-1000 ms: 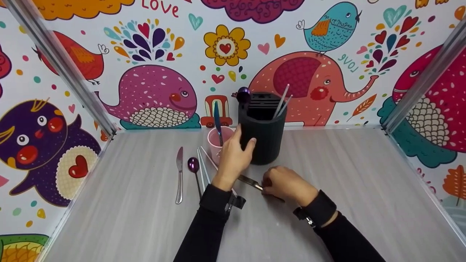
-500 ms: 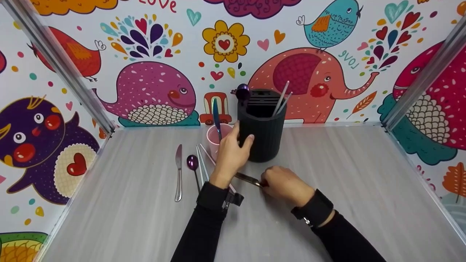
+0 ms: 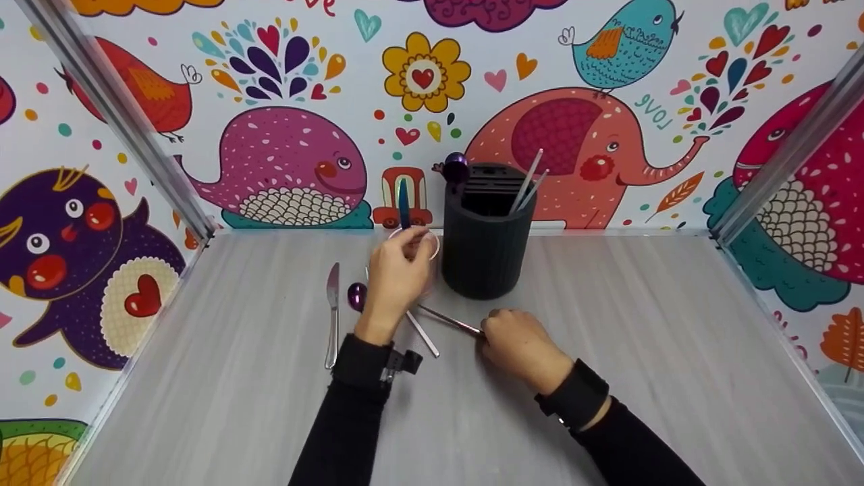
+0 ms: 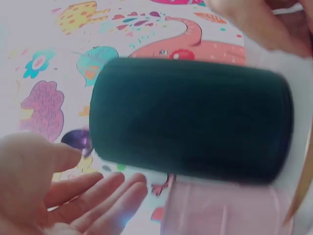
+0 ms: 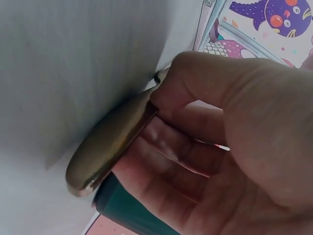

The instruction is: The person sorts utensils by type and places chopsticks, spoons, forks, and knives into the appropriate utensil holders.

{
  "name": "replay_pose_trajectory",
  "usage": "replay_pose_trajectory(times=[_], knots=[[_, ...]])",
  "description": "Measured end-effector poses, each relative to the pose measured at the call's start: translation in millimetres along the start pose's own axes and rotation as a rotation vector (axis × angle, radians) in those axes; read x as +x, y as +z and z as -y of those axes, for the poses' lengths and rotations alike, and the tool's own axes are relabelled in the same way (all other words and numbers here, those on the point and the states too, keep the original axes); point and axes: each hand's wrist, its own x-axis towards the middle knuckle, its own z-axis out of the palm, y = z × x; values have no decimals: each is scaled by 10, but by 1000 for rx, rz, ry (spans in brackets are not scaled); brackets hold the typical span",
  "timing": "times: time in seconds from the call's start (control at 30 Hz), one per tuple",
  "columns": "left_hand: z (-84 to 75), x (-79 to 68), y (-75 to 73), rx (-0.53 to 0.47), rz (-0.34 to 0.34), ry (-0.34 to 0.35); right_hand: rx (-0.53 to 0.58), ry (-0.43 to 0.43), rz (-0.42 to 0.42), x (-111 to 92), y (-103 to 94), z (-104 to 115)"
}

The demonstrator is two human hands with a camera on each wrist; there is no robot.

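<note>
My left hand [image 3: 398, 270] is over the pink cup [image 4: 225, 205], from which an iridescent blue knife [image 3: 403, 202] stands up. Its fingers spread with nothing between them in the left wrist view; the head view hides whether they touch the cup. My right hand [image 3: 520, 347] pinches a gold knife [image 5: 107, 147] by its broad handle, low over the table, the blade pointing left. Beyond the hands stands a black utensil holder [image 3: 482, 260], with a purple spoon [image 3: 455, 167] at its left rim and pale sticks [image 3: 530, 182] at its right.
A silver knife [image 3: 333, 304] lies at the left of the table. Beside it is a second purple spoon [image 3: 357, 295], partly behind my left arm, and a pale chopstick [image 3: 424, 335] lies under that hand. Patterned walls and metal posts [image 3: 128, 128] enclose the table.
My left hand has left the black holder's side and moved left over the pink cup. My right hand still pinches the gold knife, which has turned edge-on to the head camera.
</note>
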Motion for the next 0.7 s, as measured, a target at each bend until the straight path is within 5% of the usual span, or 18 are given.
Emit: replay_pose_trajectory(times=[0.33, 0.53, 0.7], knots=[[403, 34, -362, 134, -12, -131, 95, -59, 10, 24, -6, -33], [552, 47, -326, 175, 100, -197, 369, -36, -3, 93, 2, -66], [582, 42, -289, 160, 200, -260, 511, 14, -92, 146, 57, -23]])
